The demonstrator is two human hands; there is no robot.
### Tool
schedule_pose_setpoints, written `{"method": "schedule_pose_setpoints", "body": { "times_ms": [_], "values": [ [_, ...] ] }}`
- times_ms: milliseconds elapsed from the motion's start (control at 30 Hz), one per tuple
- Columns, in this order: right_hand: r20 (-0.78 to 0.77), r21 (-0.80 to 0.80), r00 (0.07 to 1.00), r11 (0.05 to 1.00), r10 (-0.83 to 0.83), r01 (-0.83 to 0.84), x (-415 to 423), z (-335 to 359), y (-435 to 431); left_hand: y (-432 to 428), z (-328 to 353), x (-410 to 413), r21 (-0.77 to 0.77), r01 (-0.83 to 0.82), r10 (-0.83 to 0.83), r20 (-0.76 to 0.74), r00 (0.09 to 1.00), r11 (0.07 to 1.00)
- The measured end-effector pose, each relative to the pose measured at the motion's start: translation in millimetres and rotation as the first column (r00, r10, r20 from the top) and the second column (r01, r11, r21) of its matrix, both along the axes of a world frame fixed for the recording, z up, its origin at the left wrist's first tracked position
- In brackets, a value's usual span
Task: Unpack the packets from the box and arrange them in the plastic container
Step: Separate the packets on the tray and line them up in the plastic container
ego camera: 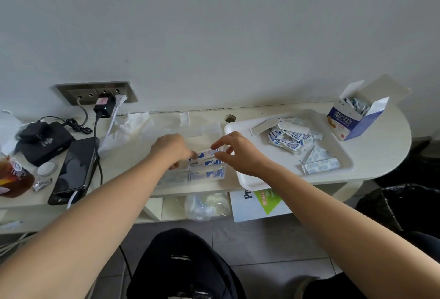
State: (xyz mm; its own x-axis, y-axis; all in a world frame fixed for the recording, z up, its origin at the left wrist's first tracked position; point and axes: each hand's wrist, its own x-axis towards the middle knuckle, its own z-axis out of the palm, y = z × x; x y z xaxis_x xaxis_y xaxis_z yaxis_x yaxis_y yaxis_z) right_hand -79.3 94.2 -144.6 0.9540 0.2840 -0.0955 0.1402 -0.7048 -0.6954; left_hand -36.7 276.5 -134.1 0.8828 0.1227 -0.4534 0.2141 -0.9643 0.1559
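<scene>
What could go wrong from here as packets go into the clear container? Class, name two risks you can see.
1. The clear plastic container sits near the table edge; with the left hand and right hand both pinching a packet into it, a hard push might slide it off.
2. The white tray seems to reach that edge; a bump could spill its loose packets.

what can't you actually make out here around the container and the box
Head view, left hand: its grip, fingertips hidden under its own knuckles.
Head view, packets in the plastic container: their count, the right hand covers some.
Head view, box: how many remain inside, its walls hide them.
Head view, pile on the tray: print too small.
</scene>
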Motion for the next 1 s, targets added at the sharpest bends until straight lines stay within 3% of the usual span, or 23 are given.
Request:
{"method": "schedule_pose_setpoints", "body": {
  "times_ms": [67, 167, 300, 400, 533, 633, 700, 800, 900, 1000],
  "values": [
    [-0.002, 0.003, 1.000, 1.000, 0.004, -0.004, -1.2, 0.1, -0.1, 0.6, -6.1, 0.1, -0.032, -0.025, 0.023, -0.063, 0.998, 0.999],
    [-0.007, 0.009, 1.000, 1.000, 0.009, -0.009, -2.8, 0.6, -1.0, -1.1, -13.2, 4.2, -0.060, -0.049, 0.047, -0.031, 0.998, 0.997],
    [0.003, 0.015, 1.000, 1.000, 0.012, -0.012, -2.5, 0.9, -2.3, -4.0, -17.2, 3.6, 0.111, 0.020, -0.034, 0.125, 0.992, 0.994],
    [-0.002, 0.019, 1.000, 1.000, 0.010, -0.010, -1.3, 0.8, -2.4, -5.1, -21.6, 1.4, 0.197, 0.044, -0.076, 0.161, 0.984, 0.979],
    [-0.003, 0.035, 1.000, 0.999, 0.010, -0.010, -0.5, -1.3, -3.3, -5.5, -17.7, 1.5, 0.032, 0.023, -0.026, 0.074, 0.997, 0.999],
    [-0.028, 0.079, 0.999, 0.997, 0.016, -0.013, 1.9, -2.7, -5.5, -1.7, -4.2, -1.1, 0.035, 0.068, -0.069, 0.012, 0.998, 0.997],
    [-0.036, 0.158, 0.999, 0.988, 0.003, 0.003, 2.9, 0.4, -9.7, 1.5, 7.7, -3.4, 0.095, 0.094, -0.104, 0.107, 0.989, 0.991],
    [-0.007, 0.219, 0.995, 0.970, -0.102, 0.101, 4.8, 9.0, -29.9, -7.8, 21.0, -8.3, 0.101, 0.133, -0.163, 0.414, 0.896, 0.986],
    [0.041, 0.106, 0.984, 0.980, -0.171, 0.166, 6.2, 14.2, -69.5, -47.8, 31.2, -19.6, -0.064, 0.272, -0.186, 0.582, 0.792, 0.960],
    [0.043, -0.120, 0.979, 0.972, -0.197, 0.201, 3.7, 12.8, -118.9, -101.3, 31.1, -30.6, -0.179, 0.432, -0.259, 0.582, 0.771, 0.884]
  ]
}}
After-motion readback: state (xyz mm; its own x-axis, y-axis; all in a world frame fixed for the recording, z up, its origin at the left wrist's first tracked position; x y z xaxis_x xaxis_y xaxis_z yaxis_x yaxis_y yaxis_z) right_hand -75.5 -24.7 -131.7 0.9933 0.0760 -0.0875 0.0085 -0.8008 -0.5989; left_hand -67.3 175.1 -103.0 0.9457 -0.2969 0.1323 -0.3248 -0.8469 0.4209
